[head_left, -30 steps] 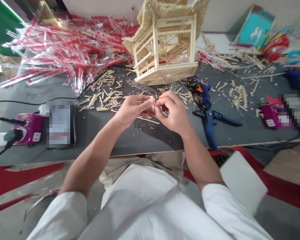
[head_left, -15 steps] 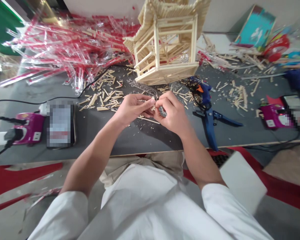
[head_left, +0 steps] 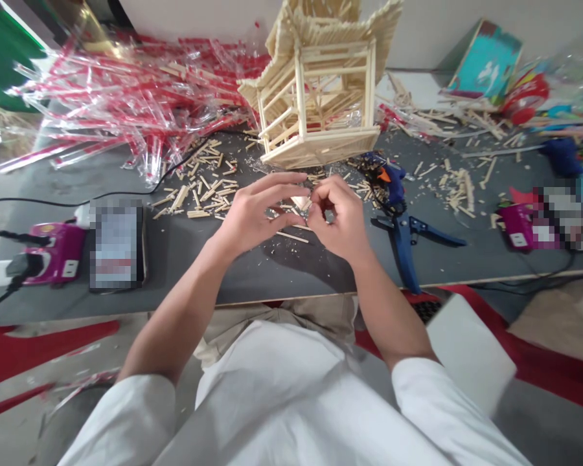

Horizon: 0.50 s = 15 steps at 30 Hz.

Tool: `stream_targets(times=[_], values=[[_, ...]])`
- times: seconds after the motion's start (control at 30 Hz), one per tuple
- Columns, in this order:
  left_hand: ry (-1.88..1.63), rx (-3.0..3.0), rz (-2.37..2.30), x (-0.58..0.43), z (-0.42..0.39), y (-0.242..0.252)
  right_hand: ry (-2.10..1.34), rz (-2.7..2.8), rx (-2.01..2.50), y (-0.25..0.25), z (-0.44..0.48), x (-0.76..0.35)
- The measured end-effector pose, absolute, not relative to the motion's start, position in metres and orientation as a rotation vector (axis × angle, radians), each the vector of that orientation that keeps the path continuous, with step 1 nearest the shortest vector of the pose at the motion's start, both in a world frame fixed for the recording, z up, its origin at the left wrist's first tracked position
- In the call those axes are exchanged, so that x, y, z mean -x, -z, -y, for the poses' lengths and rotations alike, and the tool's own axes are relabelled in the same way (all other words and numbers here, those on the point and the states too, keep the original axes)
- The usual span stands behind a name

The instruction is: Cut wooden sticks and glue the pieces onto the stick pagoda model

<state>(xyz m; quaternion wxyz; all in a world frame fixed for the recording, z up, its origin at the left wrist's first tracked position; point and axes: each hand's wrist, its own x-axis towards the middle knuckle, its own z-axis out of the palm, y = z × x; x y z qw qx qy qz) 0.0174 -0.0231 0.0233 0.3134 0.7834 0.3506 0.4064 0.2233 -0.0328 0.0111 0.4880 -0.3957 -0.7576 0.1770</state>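
A person in a white short-sleeved shirt (head_left: 282, 395) sits at the near edge of a dark gray table (head_left: 184, 252). Just in from that edge, toward the near left corner, lies a phone (head_left: 116, 246) with a blurred screen, beside a purple socket block (head_left: 70, 249) with plugs in it. Right of the middle, a blue hand cutter (head_left: 404, 249) lies with its handles toward the near edge. Another purple block (head_left: 517, 226) lies near the right end.

Between the sides of the table, both hands are raised above its middle. The left hand (head_left: 252, 213) is spread, its thumb well apart from its fingers. The right hand (head_left: 340, 217) has thumb and forefinger pressed together, pinching a small pale piece (head_left: 300, 202) that sits between the two hands.

A thin stick (head_left: 291, 237) lies on the near side of the hands. Beyond them are scattered short cut sticks (head_left: 179, 196) and, to the right, a blue glue gun (head_left: 393, 184) with an orange trigger.

Toward the far edge stands a model pavilion (head_left: 301, 103) of pale sticks. Clear and red plastic wrappers (head_left: 140, 90) heap up toward the far left corner; a teal board (head_left: 486, 61) leans toward the far right corner.
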Motion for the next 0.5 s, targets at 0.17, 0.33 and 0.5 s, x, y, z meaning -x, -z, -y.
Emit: stream_targets(times=[0.17,0.33,0.5], values=[[-1.150,-2.194,-0.980,-0.019,0.025,-0.011,-0.545,1.817,0.928,-0.014,0.033,-0.224],[-1.146,-2.169,-1.068,-0.021,0.027,-0.014,-0.573,1.827,0.903,-0.016,0.033,-0.226],[-1.108,-1.939,-1.138,-0.025,0.029,-0.022,-0.528,1.816,0.930,-0.016,0.033,-0.227]])
